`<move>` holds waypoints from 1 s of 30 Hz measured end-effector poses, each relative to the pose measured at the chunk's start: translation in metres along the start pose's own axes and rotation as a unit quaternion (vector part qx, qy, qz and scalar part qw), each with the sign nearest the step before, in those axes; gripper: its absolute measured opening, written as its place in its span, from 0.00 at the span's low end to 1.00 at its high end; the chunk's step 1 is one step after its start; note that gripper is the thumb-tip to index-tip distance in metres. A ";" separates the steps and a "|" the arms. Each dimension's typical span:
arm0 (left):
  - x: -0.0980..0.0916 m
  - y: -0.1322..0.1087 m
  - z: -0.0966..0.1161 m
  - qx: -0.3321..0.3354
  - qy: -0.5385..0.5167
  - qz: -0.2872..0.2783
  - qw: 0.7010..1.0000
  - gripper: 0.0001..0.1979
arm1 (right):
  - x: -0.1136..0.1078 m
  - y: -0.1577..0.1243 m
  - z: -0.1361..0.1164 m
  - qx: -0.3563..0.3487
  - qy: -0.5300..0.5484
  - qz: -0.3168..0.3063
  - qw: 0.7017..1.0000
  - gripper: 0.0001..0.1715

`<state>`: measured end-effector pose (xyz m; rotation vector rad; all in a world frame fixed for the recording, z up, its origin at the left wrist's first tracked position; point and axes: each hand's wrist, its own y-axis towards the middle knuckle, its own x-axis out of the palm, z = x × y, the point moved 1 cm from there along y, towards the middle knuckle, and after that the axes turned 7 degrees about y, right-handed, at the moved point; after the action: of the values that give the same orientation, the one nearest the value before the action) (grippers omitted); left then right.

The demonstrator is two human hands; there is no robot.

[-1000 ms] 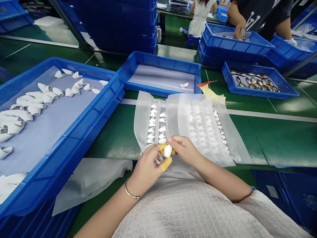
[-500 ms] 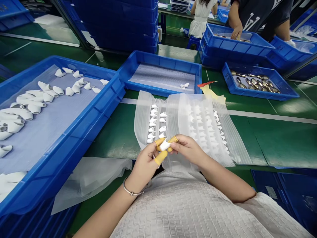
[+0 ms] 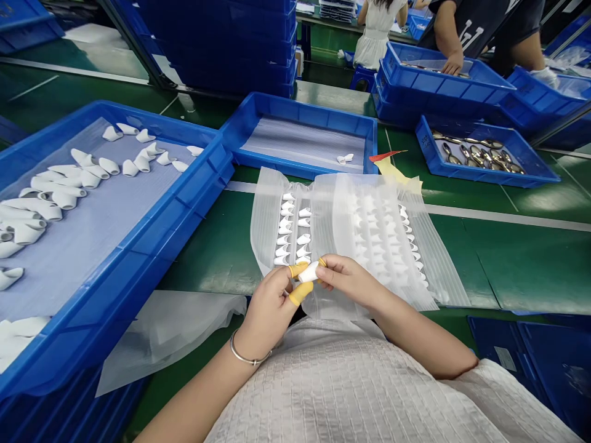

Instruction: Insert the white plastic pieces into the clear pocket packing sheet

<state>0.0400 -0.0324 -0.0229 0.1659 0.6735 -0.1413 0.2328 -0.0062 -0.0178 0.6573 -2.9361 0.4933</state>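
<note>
Between both hands is a small white hollow piece [image 3: 308,272] with a slanted, cut-out end. My left hand [image 3: 277,295], in yellow finger cots and a bracelet, pinches it by thumb and finger from the left. From the right, my right hand [image 3: 342,277] grips its other end; a yellow cot shows on one finger. Just beyond the hands lies a translucent ribbed foam sheet [image 3: 323,203], with similar white pieces [image 3: 303,239] set in columns. Part of the sheet is folded over other columns, which show faintly through it.
A large blue tray [image 3: 184,212] of loose white pieces stands at left. Behind the sheet is another blue tray [image 3: 300,169] with a couple of pieces. At right, a blue tray [image 3: 489,174] holds shiny metal spoon-like parts. A co-worker's hand [image 3: 453,61] reaches into a bin beyond.
The white piece has been turned in my fingers, so its smooth side now shows. Both hands stay in nearly the same place. The co-worker's hand has shifted slightly right.
</note>
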 end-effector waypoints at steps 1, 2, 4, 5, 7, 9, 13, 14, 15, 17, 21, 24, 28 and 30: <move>0.000 0.000 0.000 0.001 0.009 0.003 1.000 0.10 | 0.001 -0.001 0.000 -0.017 -0.001 0.013 1.000 0.25; 0.001 0.000 0.000 0.005 0.018 0.006 1.000 0.11 | 0.003 -0.002 0.000 -0.036 -0.008 0.030 0.999 0.23; 0.001 0.000 0.001 0.020 0.035 0.008 0.999 0.12 | 0.007 -0.004 0.000 -0.061 -0.040 0.069 0.995 0.22; 0.001 0.000 0.002 0.028 0.042 0.006 0.999 0.13 | 0.009 -0.005 0.001 -0.062 -0.060 0.084 0.993 0.23; 0.001 0.000 0.002 0.042 0.049 0.006 0.998 0.15 | 0.011 -0.004 0.000 -0.052 -0.081 0.099 0.990 0.24; 0.001 -0.001 0.002 0.051 0.052 0.014 0.997 0.18 | 0.012 -0.002 -0.001 -0.045 -0.058 0.093 0.993 0.23; 0.001 -0.004 0.000 0.054 0.054 0.010 0.997 0.18 | 0.005 0.004 -0.003 -0.021 0.017 0.096 0.995 0.25; 0.001 -0.005 0.000 0.056 0.054 0.006 0.997 0.17 | 0.002 0.005 -0.003 -0.017 0.024 0.101 0.994 0.26; 0.001 -0.005 -0.001 0.058 0.055 0.003 0.997 0.17 | 0.001 0.005 -0.004 -0.016 0.025 0.098 0.995 0.28; 0.000 -0.004 -0.001 0.063 0.057 0.003 0.996 0.16 | 0.000 0.005 -0.004 -0.012 0.008 0.067 0.998 0.30; -0.001 -0.005 0.002 0.076 0.062 0.007 0.995 0.16 | 0.005 0.000 -0.007 0.004 -0.045 -0.006 0.999 0.33; -0.001 -0.007 0.007 0.078 0.044 -0.001 0.996 0.15 | 0.007 -0.005 -0.006 0.020 -0.056 -0.010 0.998 0.30; -0.003 -0.007 0.009 0.042 0.013 -0.014 0.999 0.18 | -0.001 -0.004 -0.001 0.019 -0.078 -0.016 0.997 0.28; -0.005 -0.007 0.010 -0.006 -0.022 -0.027 0.999 0.17 | -0.003 -0.002 -0.001 0.013 -0.097 -0.025 0.995 0.27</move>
<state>0.0410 -0.0404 -0.0132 0.1325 0.6343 -0.1923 0.2369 -0.0067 -0.0169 0.8245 -3.0891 0.4884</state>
